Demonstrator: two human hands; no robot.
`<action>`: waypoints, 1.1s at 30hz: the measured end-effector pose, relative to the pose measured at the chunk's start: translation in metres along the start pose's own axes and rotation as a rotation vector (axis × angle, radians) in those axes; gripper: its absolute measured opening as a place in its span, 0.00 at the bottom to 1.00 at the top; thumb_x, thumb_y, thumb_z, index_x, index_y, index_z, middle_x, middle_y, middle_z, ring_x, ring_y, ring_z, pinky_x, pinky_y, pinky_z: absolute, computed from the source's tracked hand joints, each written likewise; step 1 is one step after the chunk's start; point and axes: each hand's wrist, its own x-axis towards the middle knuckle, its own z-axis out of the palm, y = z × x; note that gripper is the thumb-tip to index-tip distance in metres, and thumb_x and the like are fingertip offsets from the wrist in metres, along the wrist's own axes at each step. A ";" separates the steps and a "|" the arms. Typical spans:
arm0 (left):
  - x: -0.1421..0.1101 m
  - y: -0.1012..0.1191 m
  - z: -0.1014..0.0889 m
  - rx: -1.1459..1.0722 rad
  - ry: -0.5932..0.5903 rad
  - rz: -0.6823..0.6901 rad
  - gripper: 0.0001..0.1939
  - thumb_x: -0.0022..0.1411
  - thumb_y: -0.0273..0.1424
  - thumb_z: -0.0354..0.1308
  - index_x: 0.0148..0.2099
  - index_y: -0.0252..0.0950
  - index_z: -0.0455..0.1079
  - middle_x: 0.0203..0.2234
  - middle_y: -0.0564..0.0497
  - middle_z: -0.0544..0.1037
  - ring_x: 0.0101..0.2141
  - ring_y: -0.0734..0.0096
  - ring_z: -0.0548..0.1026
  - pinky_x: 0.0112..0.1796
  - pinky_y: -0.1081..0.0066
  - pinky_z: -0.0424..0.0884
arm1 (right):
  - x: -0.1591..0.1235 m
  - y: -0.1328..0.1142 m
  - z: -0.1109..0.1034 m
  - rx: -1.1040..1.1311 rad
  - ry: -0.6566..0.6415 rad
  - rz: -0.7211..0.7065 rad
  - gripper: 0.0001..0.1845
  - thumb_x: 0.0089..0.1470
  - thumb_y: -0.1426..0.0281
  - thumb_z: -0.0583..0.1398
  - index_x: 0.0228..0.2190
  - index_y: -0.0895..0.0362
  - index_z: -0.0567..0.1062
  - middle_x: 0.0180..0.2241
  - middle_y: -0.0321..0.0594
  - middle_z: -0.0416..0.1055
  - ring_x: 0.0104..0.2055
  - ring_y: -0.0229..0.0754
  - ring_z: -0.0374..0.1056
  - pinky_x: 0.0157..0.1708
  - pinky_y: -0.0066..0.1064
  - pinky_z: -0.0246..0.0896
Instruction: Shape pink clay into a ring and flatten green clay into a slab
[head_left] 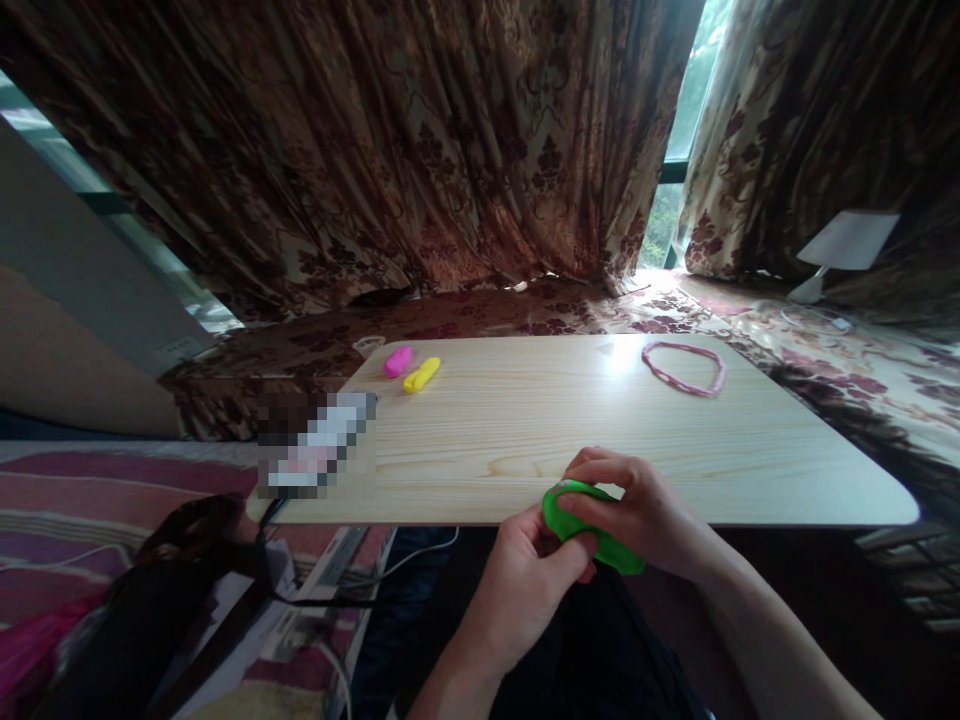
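Observation:
Between my two hands is a flattened piece of bright green modelling clay [619, 553], held just over the table's near edge. My left hand [517, 580] grips its lower left side, with the thumb pressed on the front. From the right, my right hand [637, 505] pinches the upper part between thumb and fingers. Some of the fingers behind the clay are hidden. Toward the far left of the table lie a pink lump of clay [398, 362] and a yellow clay stick [421, 375]. A pinkish twisted loop [684, 368] rests at the far right.
The pale wooden table [480, 430] has a blurred-out flat device [322, 445] at its left edge, with a dark strap hanging down. Behind stand patterned curtains [465, 150]. A white lamp [847, 240] is at the right. Cables and a striped bed cover [67, 490] lie to the left.

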 end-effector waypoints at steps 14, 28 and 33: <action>0.003 -0.002 -0.001 -0.126 0.050 -0.033 0.11 0.59 0.35 0.58 0.40 0.32 0.73 0.26 0.49 0.75 0.26 0.73 0.71 0.33 0.71 0.68 | -0.010 0.008 -0.006 -0.108 0.105 -0.031 0.07 0.56 0.68 0.57 0.31 0.56 0.76 0.31 0.39 0.70 0.32 0.38 0.67 0.31 0.28 0.61; 0.003 0.005 0.001 -0.173 0.067 -0.029 0.09 0.57 0.29 0.58 0.41 0.33 0.73 0.30 0.49 0.75 0.27 0.75 0.71 0.32 0.72 0.70 | -0.015 0.010 -0.019 -0.122 0.068 -0.008 0.14 0.54 0.66 0.60 0.43 0.54 0.73 0.37 0.40 0.71 0.38 0.41 0.67 0.36 0.29 0.64; 0.004 0.006 0.003 -0.139 0.050 -0.006 0.09 0.56 0.28 0.60 0.40 0.32 0.73 0.29 0.49 0.74 0.28 0.73 0.72 0.30 0.73 0.71 | -0.015 0.012 -0.021 -0.143 0.050 -0.003 0.07 0.56 0.68 0.57 0.31 0.56 0.75 0.29 0.38 0.70 0.31 0.38 0.66 0.29 0.27 0.61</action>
